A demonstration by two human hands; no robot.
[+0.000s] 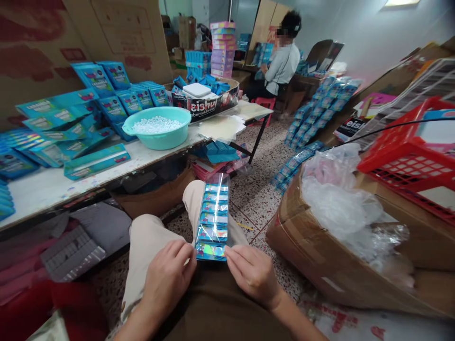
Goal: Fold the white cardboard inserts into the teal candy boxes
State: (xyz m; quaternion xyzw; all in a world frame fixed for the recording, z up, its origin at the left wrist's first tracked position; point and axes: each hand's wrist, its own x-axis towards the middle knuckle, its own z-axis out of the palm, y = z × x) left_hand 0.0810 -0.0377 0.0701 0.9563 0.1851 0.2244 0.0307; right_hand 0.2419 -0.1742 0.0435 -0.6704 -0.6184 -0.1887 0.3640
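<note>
Plastic-sleeved blue packet row (212,222) pinched at lower edges by left hand (168,279), right hand (252,274); labels blurred.

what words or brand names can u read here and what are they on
"eishu" and "eberry&Drink": black long box
"eish": dark card beside the red basket
Blue packs: print too small to read
Plastic-wrapped strip of packs: labels too blurred to read
</note>
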